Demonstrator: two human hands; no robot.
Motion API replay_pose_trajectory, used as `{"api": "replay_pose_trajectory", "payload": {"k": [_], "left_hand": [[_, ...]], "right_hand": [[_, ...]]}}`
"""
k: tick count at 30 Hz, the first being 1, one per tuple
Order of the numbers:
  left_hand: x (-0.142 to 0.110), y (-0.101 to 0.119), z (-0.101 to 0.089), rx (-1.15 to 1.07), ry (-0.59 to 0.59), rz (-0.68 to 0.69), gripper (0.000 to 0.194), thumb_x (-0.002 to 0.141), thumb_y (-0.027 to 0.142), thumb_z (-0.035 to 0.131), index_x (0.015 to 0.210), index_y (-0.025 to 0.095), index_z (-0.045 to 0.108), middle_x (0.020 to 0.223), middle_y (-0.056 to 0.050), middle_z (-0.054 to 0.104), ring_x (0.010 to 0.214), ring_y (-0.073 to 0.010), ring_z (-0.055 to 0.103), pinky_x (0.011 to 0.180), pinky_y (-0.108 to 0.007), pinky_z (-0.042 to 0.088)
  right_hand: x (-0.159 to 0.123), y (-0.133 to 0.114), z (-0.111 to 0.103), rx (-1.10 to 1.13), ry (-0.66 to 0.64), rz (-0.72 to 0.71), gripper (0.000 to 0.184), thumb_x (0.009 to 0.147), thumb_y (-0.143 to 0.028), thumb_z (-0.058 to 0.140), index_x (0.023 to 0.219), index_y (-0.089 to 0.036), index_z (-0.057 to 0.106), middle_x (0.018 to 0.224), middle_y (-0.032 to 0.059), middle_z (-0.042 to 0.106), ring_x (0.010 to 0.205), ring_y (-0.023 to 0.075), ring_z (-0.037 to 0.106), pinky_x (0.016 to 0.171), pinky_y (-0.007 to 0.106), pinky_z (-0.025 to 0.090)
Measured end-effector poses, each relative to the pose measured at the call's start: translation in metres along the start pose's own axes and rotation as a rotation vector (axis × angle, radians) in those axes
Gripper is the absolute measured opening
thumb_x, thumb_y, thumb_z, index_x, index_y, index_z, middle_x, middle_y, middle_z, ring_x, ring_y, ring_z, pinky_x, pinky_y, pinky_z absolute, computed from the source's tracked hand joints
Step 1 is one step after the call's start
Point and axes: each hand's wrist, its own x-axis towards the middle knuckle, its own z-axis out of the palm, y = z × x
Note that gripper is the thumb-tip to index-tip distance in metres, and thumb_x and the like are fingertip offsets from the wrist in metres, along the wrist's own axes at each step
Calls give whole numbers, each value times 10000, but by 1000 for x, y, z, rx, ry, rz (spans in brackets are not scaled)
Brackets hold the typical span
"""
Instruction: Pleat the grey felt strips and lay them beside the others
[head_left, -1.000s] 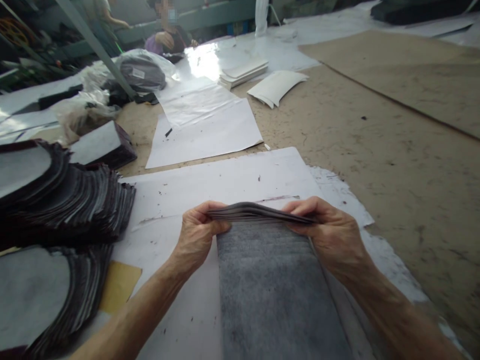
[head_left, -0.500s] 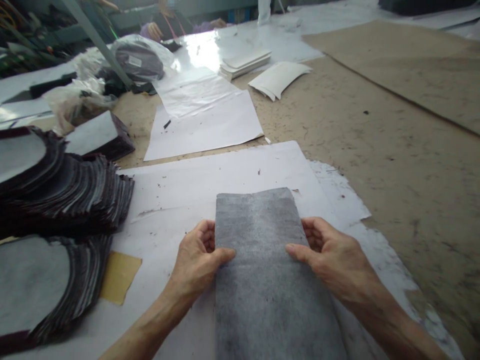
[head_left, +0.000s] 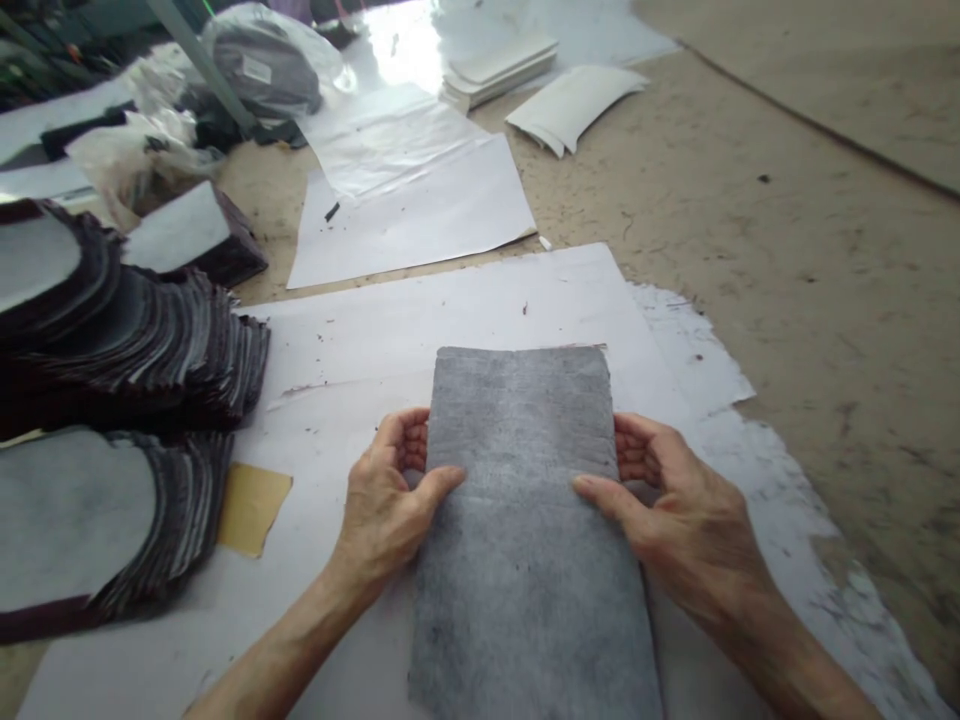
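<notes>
1. Faces a brown work table [head_left: 825, 300], partly covered by white paper [head_left: 360, 340].
2. Has dark layered stacks [head_left: 172, 340] at the left, with pale rounded tops.
3. Has a grey panel [head_left: 525, 580] over the white paper at front centre, with any layers beneath hidden. Seems midway through handling, to judge by the far edge: flat and fairly straight, but not yet let go. Gives no measure of how much is left.
4. Grips its left side loosely with a half-curled left hand [head_left: 390, 495], thumb on top, fingers at the edge.
5. Matches that hold opposite with the right hand [head_left: 686, 510].
6. Includes a yellow scrap [head_left: 255, 507] just beside the stacks.
</notes>
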Motion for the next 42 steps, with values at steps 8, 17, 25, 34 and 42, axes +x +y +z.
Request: {"api": "replay_pose_trajectory", "payload": {"k": [8,17,25,34,42], "left_hand": [[-79,-12,-2,657,-67,731,700,756,108,581,1398,161,307,1346,-111,473,1282,-263,379,1085,-357,291],[-98,-32,5,706,-93,850,598,705,166,667,1274,158,486,1008,-106,683,1012,-244,594,958,-351,411],[-99,-29,12,605,32,917,207,728,85,634,934,67,634,844,-117,645,843,-235,570,779,-394,457],[-98,-23,8,569,10,908,108,683,103,658,782,80,620,698,-100,609,658,-193,531,580,-339,432],[-100,-19,12,605,27,891,150,718,154,622,851,99,665,892,-101,661,855,-226,578,803,-393,423]], "right_hand": [[-60,-14,-10,-449,-32,-770,347,840,-86,524,1182,-26,520,1165,143,579,1166,280,454,968,373,381],[-92,12,7,-453,-69,-814,380,751,-1,484,1113,-39,593,1103,128,611,1049,274,515,864,391,411],[-96,-2,19,-328,114,-701,177,826,-18,459,873,-77,619,898,108,625,876,240,553,764,384,428],[-89,-8,16,-359,-4,-695,236,794,17,358,859,-71,567,860,115,565,817,232,500,754,389,400],[-75,-20,-3,-212,-120,-622,177,817,-26,481,917,-101,606,888,81,582,842,196,511,747,334,426]]}}
